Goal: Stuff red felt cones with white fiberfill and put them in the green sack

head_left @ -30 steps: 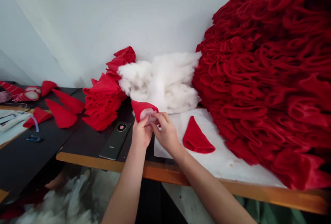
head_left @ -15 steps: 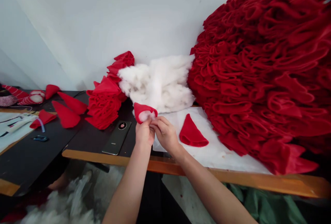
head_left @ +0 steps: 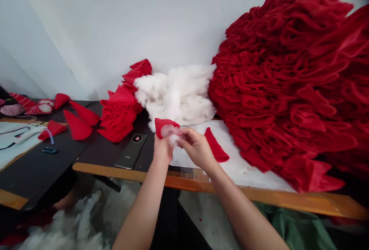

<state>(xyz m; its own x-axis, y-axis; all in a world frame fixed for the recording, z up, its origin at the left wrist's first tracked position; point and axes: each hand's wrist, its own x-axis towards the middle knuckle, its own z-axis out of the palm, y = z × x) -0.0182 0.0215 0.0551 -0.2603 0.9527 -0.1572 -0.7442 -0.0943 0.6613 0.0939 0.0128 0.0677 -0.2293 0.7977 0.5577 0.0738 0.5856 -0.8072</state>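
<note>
My left hand (head_left: 163, 150) is closed around a small red felt cone hat (head_left: 160, 126), its opening turned toward me with white stuffing showing inside. My right hand (head_left: 193, 144) pinches a tuft of white stuffing (head_left: 173, 139) at the mouth of that hat. Just right of my right hand, another red cone hat (head_left: 215, 146) lies flat on a white sheet (head_left: 230, 171). Behind my hands sits a large heap of white fibre stuffing (head_left: 178, 92).
A tall pile of red felt hats (head_left: 282, 88) fills the right side. Stacked red hats (head_left: 118, 119) and filled cones (head_left: 76, 125) stand at left. A phone (head_left: 131, 152) lies near the table's front edge (head_left: 115, 172). More stuffing (head_left: 66, 227) is below.
My right hand has moved slightly right, drawing white stuffing out at the hat's opening. My left hand still holds the hat. The view has shifted a little.
</note>
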